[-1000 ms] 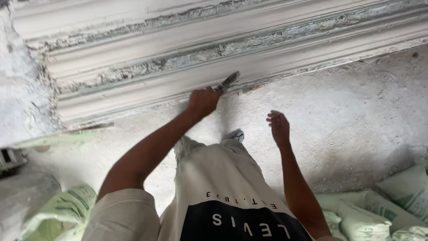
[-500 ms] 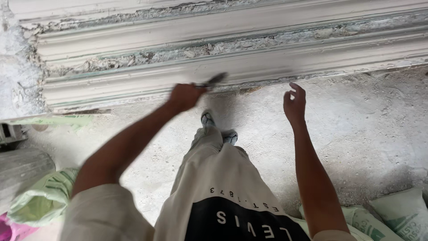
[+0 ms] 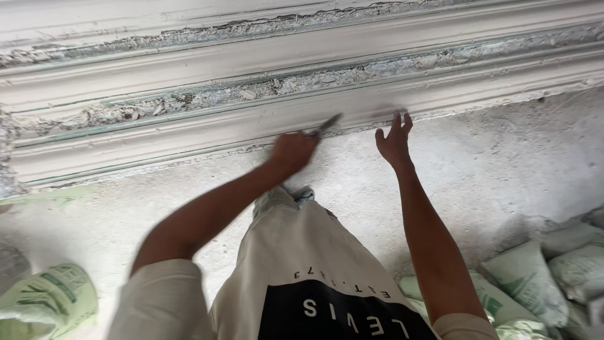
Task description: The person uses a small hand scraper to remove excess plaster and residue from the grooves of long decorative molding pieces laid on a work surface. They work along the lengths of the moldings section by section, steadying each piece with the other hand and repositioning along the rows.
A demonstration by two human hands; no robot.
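A long white plaster moulding (image 3: 189, 135) with several ridges and crumbly grey grooves runs across the upper half of the view, lying on a dusty concrete floor (image 3: 503, 170). My left hand (image 3: 292, 152) is closed around a small dark-bladed tool (image 3: 326, 124) whose tip touches the lower ridge of the moulding. My right hand (image 3: 394, 140) is empty, fingers spread, reaching toward the moulding's lower edge just right of the tool. My legs and a shoe (image 3: 303, 195) show below the hands.
Pale green sacks are piled at the bottom right (image 3: 535, 283) and one lies at the bottom left (image 3: 47, 302). Rough broken plaster edges the moulding at the far left (image 3: 9, 182).
My view and body have shifted right along the moulding. The left hand with the tool slid right along the lower ridge. The right hand rose from the floor area up to the moulding's edge.
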